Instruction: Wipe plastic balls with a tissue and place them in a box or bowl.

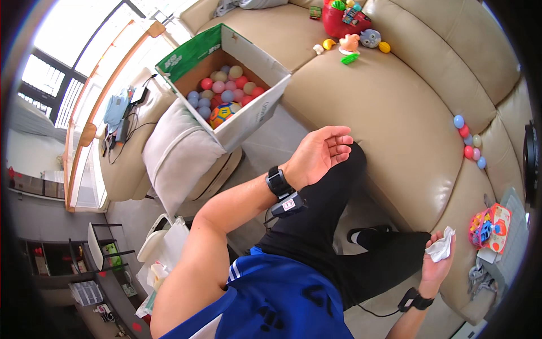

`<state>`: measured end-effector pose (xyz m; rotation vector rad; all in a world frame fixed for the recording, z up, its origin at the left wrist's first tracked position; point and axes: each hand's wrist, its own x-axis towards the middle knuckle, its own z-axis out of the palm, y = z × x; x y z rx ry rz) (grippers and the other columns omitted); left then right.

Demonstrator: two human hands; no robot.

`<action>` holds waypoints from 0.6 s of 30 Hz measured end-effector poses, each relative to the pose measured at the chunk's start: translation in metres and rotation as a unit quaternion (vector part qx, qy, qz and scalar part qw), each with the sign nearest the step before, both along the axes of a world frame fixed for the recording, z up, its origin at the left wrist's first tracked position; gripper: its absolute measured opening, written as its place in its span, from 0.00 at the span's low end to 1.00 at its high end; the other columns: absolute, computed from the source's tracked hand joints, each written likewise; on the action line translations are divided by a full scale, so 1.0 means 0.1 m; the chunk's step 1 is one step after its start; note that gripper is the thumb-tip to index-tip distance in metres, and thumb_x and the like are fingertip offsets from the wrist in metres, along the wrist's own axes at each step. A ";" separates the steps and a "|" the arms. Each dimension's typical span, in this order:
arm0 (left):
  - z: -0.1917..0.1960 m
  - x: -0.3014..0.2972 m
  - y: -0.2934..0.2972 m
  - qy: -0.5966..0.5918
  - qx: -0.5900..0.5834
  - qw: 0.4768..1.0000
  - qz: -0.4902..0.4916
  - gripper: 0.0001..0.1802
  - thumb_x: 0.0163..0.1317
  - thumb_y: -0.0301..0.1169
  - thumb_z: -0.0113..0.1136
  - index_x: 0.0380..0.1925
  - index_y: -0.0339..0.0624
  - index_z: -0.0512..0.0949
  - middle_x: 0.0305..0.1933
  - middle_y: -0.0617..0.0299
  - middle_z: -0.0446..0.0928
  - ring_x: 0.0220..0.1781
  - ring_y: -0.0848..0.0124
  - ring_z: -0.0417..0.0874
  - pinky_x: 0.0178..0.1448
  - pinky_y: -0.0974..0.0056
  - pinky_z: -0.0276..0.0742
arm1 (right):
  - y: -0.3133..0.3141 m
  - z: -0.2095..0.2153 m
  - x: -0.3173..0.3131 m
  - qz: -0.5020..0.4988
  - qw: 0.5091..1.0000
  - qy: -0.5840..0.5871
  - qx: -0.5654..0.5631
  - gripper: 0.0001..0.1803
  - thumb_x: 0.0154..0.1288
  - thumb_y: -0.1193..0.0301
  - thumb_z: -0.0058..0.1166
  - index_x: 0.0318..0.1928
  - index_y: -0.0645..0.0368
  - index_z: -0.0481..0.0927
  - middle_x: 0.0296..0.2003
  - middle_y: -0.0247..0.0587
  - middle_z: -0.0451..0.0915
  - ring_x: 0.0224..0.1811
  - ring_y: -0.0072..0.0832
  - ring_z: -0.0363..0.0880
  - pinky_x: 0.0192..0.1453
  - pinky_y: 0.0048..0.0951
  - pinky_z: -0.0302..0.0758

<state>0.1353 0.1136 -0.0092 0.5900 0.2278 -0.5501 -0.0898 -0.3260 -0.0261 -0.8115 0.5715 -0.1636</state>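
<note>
My left hand [322, 154] is raised above my left thigh, palm turned up. Its fingers are loosely bent, slightly apart, and hold nothing. Beyond my right knee, my right hand [436, 272] holds a crumpled white tissue [441, 246] in its palm and fingers. Each wrist wears a black strap; a small grey device [288, 207] hangs at the left one. Closest to my left hand is the beige leather sofa [389, 130], its seat edge running just past my knee.
Ahead to the left, an open cardboard box [248, 121] holds colourful plastic balls and a patterned ball [224, 113]. A cushion [178, 150] leans beside it. Toys surround a red container [337, 25] on the sofa. Small balls [468, 151] and a pink toy pack [483, 229] lie right.
</note>
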 end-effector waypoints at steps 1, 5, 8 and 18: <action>-0.05 0.08 -0.20 -0.011 -0.015 0.999 -0.050 0.13 0.74 0.34 0.54 0.49 0.38 0.80 0.42 0.59 0.84 0.42 0.68 0.83 0.54 0.63 0.82 | -0.22 0.14 -0.14 -0.008 0.999 -0.014 -0.031 0.19 0.80 0.57 0.50 0.60 0.56 0.79 0.49 0.46 0.86 0.48 0.35 0.86 0.49 0.35 0.84; -0.23 0.35 -0.49 -0.014 -0.075 0.985 -0.155 0.13 0.76 0.32 0.54 0.48 0.35 0.81 0.42 0.58 0.84 0.45 0.69 0.83 0.54 0.63 0.80 | -0.77 -0.05 0.09 -0.026 0.994 -0.004 -0.107 0.16 0.76 0.66 0.57 0.57 0.61 0.80 0.48 0.44 0.86 0.47 0.32 0.85 0.47 0.33 0.83; -0.05 0.36 -0.42 0.010 0.086 0.991 -0.101 0.14 0.76 0.32 0.55 0.53 0.35 0.80 0.42 0.60 0.83 0.44 0.68 0.82 0.53 0.63 0.80 | -0.91 -0.06 0.76 0.003 0.980 0.040 -0.196 0.15 0.74 0.69 0.59 0.55 0.65 0.81 0.46 0.47 0.87 0.41 0.33 0.88 0.43 0.35 0.85; 0.06 0.53 -0.99 0.005 0.234 0.962 -0.140 0.11 0.74 0.35 0.59 0.50 0.43 0.80 0.40 0.67 0.81 0.39 0.74 0.81 0.45 0.67 0.79 | -2.24 -0.40 2.02 -0.065 0.861 0.160 -0.479 0.18 0.64 0.69 0.68 0.53 0.60 0.86 0.39 0.38 0.86 0.34 0.26 0.85 0.30 0.27 0.83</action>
